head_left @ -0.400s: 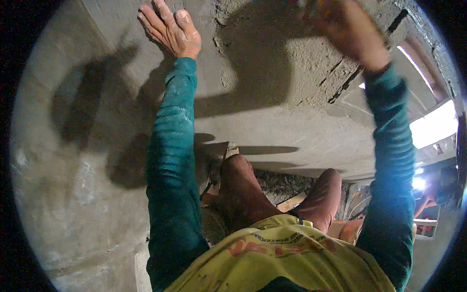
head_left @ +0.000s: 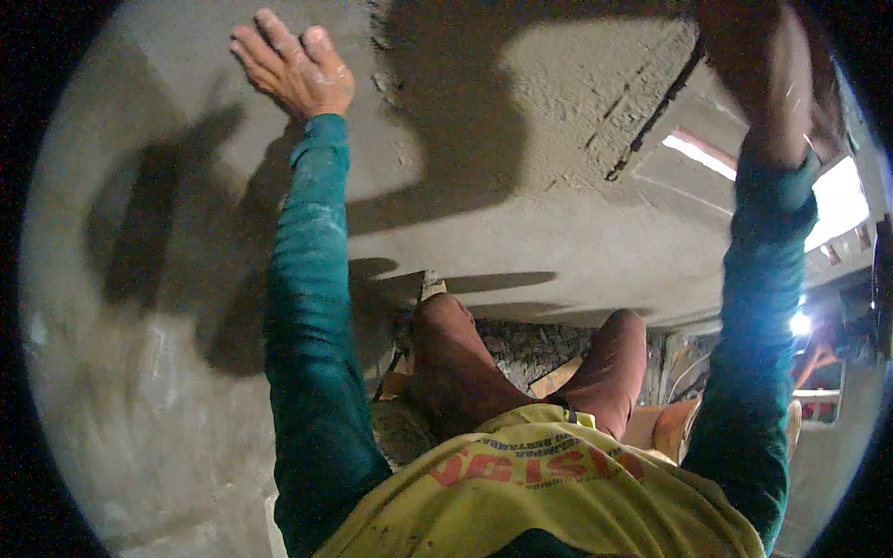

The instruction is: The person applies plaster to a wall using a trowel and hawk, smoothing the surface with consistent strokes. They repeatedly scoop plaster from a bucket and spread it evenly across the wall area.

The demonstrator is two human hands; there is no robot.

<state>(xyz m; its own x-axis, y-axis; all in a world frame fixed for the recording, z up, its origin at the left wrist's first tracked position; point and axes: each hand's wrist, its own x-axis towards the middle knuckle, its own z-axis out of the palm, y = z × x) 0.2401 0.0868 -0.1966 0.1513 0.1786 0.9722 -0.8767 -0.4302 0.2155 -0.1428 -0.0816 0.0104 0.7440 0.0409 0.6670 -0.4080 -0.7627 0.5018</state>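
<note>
My left hand (head_left: 302,76) is stretched out at the upper left, its fingers apart and dusted with pale grey. It rests against or just over the smooth grey plastered wall (head_left: 409,195), holding nothing that I can see. My right hand (head_left: 786,88) is raised at the upper right, smeared by motion and partly in dark shadow; its fingers and anything in them cannot be made out. Between the two hands lies a patch of rough, wet-looking plaster (head_left: 591,93), crossed by the shadow of my arm.
A dark slanting edge (head_left: 656,107) borders the rough plaster, beside a bright opening (head_left: 837,200). A lamp (head_left: 800,323) glares at the right. My bent knees are below, with a wooden piece (head_left: 555,376) and rubble (head_left: 521,349) around them.
My right hand has swung to the right, off the rough plaster and toward the bright opening. My left hand sits slightly farther left in the picture, its fingers still spread.
</note>
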